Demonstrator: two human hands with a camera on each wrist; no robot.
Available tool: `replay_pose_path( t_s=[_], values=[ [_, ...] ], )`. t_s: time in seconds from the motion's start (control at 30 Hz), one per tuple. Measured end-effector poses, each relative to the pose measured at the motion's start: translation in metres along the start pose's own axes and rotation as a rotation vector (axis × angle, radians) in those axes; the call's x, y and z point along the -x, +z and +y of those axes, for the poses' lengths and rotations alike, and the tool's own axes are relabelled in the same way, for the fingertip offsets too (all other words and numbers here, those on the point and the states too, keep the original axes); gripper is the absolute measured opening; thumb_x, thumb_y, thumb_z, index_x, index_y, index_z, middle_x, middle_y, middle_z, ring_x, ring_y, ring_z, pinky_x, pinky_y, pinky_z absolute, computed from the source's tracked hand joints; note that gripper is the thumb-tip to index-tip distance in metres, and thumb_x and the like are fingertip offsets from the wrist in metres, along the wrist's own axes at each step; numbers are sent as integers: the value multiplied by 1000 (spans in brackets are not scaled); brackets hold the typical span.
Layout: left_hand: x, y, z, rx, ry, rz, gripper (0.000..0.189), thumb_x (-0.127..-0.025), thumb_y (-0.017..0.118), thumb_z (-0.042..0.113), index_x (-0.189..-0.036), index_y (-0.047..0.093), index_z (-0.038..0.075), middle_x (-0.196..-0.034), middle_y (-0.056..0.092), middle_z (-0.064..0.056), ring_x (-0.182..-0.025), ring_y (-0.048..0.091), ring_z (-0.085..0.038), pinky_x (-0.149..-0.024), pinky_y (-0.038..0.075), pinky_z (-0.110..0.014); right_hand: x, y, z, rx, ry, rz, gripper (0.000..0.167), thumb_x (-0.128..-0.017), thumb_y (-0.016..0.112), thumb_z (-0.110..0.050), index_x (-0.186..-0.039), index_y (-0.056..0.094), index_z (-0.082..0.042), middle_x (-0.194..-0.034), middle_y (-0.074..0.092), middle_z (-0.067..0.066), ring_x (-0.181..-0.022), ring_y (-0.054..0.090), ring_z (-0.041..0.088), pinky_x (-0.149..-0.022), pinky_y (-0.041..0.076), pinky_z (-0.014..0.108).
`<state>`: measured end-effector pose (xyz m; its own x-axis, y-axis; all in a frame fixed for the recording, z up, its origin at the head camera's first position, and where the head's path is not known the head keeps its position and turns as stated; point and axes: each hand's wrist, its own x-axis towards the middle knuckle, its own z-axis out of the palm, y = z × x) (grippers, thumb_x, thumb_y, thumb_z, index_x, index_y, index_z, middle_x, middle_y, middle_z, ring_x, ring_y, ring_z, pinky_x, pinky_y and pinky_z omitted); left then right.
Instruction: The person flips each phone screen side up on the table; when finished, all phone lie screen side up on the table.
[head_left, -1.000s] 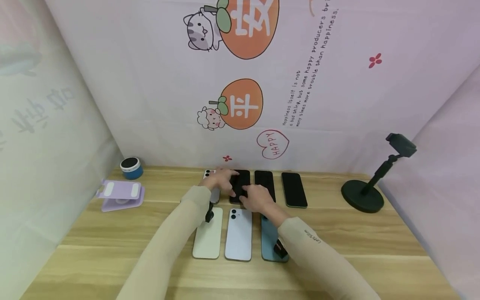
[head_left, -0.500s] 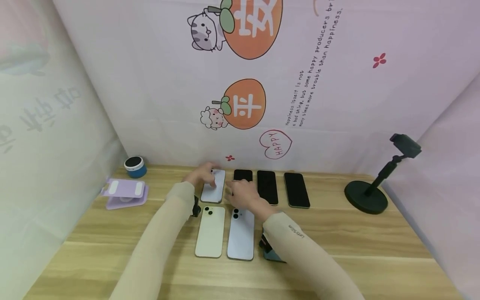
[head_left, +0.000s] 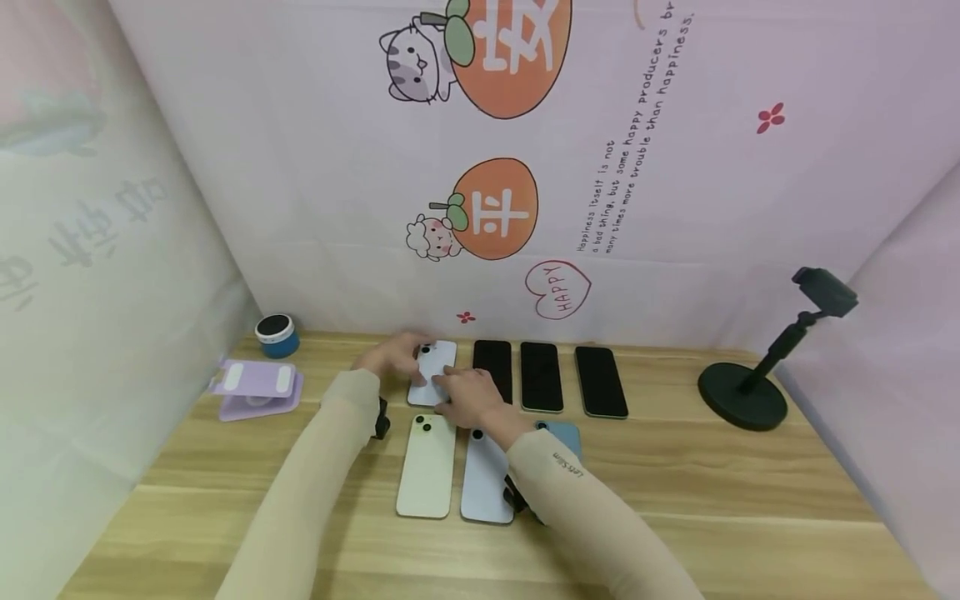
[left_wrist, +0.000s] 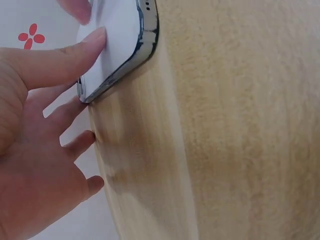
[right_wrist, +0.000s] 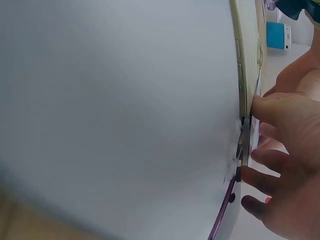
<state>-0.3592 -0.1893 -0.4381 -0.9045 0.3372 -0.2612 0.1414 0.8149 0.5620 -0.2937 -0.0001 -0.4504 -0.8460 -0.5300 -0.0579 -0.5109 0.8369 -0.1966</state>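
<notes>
A pale silver phone (head_left: 441,358) lies back up at the left end of the rear row. My left hand (head_left: 390,357) reaches over its left side, thumb on the back and forefinger near the top edge. In the left wrist view, the thumb lies over the phone's pale surface (left_wrist: 120,30) and the other fingers are spread. My right hand (head_left: 472,396) is at the phone's lower right, fingers extended. In the right wrist view, its thumb is right at the edge of a cream phone (right_wrist: 247,55), which lies in the front row.
Three black-screened phones (head_left: 492,362) continue the rear row. In front lie a pale lavender phone (head_left: 483,492) and a blue phone (head_left: 566,435), partly under the right sleeve. A purple stand (head_left: 258,379) and blue-white round item (head_left: 276,335) are left; a black stand (head_left: 742,396) is right.
Both hands have moved left from the neighbouring black phone to the silver phone. The right hand has uncovered the black phones and now overlaps the silver phone's lower right.
</notes>
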Motion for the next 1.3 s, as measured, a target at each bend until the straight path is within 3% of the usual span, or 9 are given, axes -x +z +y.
replay_pose_path(
  t_s=[0.37,0.63,0.9,1.17,1.3],
  values=[
    [-3,5,0,4,1,48,80,-78,78,1,-153,50,6,-163,43,-22,-150,41,-43,-126,32,-59,-6,2,-2,53,-23,-3,50,-100,69,-39,-145,63,-20,-159,53,7,-137,61,31,-116,49,45],
    [-9,9,-1,165,29,187,57,-80,71,-7,-136,60,-2,-150,53,-26,-143,47,-45,-124,35,-59,-8,5,-4,133,-17,-31,54,-101,66,-43,-150,57,-22,-160,52,5,-137,60,31,-116,49,43],
    [-16,8,-2,362,0,261,54,-85,55,-11,-139,51,-9,-150,53,-31,-145,48,-44,-123,40,-53,-7,5,-4,131,-24,-34,60,-104,61,-42,-158,46,-23,-164,47,7,-143,56,28,-122,43,45],
    [-15,6,4,448,-38,324,57,-82,44,-14,-139,51,-8,-148,56,-31,-140,54,-42,-109,53,-47,-5,3,-1,92,-27,-46,58,-104,61,-39,-158,47,-22,-164,46,9,-146,54,25,-125,39,47],
    [-12,6,4,452,-58,336,58,-85,49,-13,-142,50,-6,-149,56,-29,-139,56,-42,-102,57,-44,-4,3,0,89,-24,-37,58,-104,61,-38,-158,46,-21,-164,46,8,-148,52,24,-125,39,47]
  ],
)
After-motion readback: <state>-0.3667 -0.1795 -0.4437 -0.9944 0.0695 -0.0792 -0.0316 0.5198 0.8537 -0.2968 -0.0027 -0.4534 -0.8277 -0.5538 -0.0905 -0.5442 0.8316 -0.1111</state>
